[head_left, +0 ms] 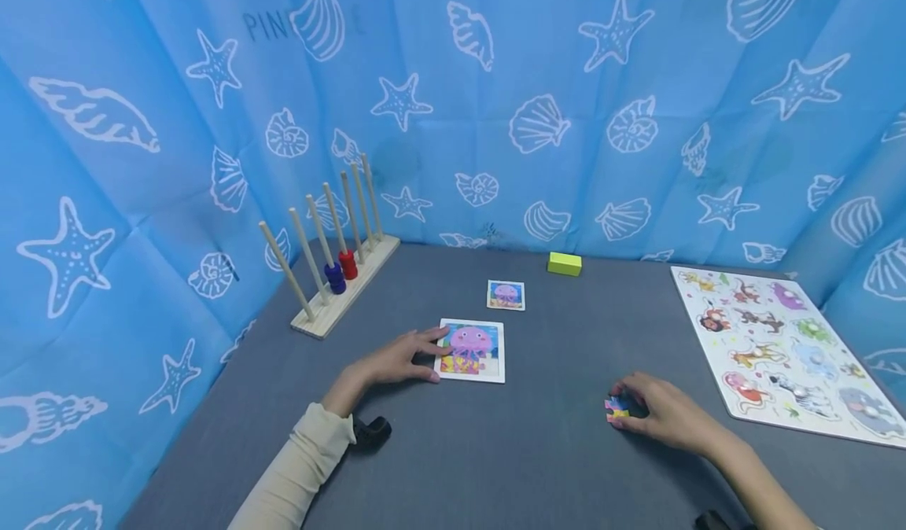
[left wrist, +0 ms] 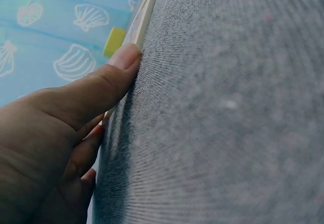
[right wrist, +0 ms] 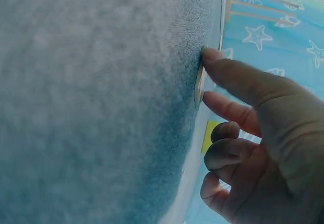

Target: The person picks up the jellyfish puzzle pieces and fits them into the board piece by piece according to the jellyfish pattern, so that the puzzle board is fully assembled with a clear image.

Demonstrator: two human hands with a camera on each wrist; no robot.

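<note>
The left hand (head_left: 398, 357) rests at the left side of a white-framed jellyfish jigsaw puzzle (head_left: 499, 351), its fingers reaching over the frame and its thumb at the lower left edge. In the left wrist view the thumb (left wrist: 124, 57) lies straight along the frame's edge. A pale gap shows at the puzzle's lower right. Further right, the right hand (head_left: 665, 412) pinches a small blue, pink and yellow puzzle piece (head_left: 616, 408) between thumb and index finger, low over the table. The right wrist view shows that puzzle piece (right wrist: 200, 84) edge-on, with the other fingers curled in.
Behind the puzzle lies a small jellyfish picture card (head_left: 506, 295). A yellow-green block (head_left: 564, 263) sits near the back curtain. At the left stands a wooden peg rack (head_left: 347, 288) with purple and red rings. An animal puzzle board (head_left: 778, 349) lies at the right.
</note>
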